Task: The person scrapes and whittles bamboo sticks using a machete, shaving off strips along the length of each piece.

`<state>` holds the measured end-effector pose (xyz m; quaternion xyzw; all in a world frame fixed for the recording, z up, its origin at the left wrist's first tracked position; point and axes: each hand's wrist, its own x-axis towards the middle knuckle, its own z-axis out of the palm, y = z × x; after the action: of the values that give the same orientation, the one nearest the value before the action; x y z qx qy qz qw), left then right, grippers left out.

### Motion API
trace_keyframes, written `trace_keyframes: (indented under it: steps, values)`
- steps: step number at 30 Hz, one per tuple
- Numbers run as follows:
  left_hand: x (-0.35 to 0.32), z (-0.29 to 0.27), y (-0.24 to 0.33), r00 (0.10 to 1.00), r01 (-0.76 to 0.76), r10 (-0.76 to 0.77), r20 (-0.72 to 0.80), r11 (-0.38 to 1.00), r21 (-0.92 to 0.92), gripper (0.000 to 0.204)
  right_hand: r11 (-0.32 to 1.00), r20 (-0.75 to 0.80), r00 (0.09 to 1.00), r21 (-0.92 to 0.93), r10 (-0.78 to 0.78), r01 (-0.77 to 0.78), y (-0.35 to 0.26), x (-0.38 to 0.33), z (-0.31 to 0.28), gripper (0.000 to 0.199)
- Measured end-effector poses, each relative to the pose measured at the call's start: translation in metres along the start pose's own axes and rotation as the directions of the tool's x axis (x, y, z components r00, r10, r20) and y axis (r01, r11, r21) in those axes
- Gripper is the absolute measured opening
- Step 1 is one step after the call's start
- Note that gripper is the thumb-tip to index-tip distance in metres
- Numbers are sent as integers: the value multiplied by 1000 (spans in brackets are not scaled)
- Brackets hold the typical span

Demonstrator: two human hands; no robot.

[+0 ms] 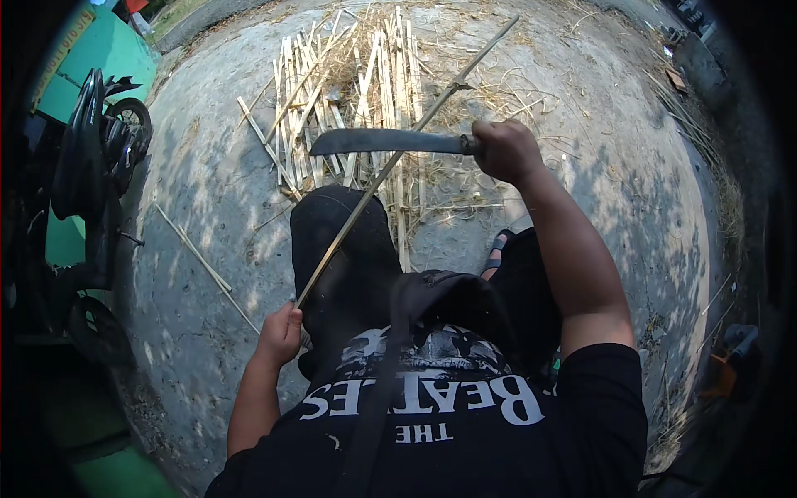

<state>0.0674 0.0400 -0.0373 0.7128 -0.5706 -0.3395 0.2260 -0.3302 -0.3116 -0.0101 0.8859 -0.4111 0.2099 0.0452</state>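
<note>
Head view: machete [382, 142] crossing a slim stick [359, 212], slanting 7 to 1 o'clock.
Left hand [281, 334] at 8, fingers closed around the stick's lower end; right hand [508, 151] at 1, fingers wrapping the machete's handle. Stick seems light, springy, splintery; best gripped low. Grey ground [212, 207]; pale strips [387, 70] at 12, motorbike [79, 170] at 10.

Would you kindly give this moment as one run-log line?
left hand: grips long strip | right hand: holds machete, blade crossing strip, contact unclear | ahead: pale strips on ground
</note>
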Motion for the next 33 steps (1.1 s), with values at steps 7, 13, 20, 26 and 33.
trace_keyframes:
  steps: [7, 13, 20, 26, 33]
  values:
    - [-5, 1, -3, 1000, 10, -10, 15, 1000, -5, 53, 868, 15, 890, 215, 456, -448, 9, -7, -2, 15]
    - [1, 2, -10, 1000, -5, 7, 29, 998, -64, 53, 961, 52, 970, 134, 239, -244, -8, -15, -13, 15]
    - [-8, -4, -15, 998, 4, -4, 62, 1000, -3, 53, 999, -87, 995, -19, -46, 44, 8, 6, 7, 13]
    - [-23, -14, 1, 996, 24, -29, 85, 998, 54, 58, 453, 143, 497, 253, 856, -855, 138, -46, 34, 40]
    - [-30, 2, -11, 989, 114, -110, 96, 993, -33, 56, 183, 297, 404, 564, 865, -805, 131, -42, 16, 33]
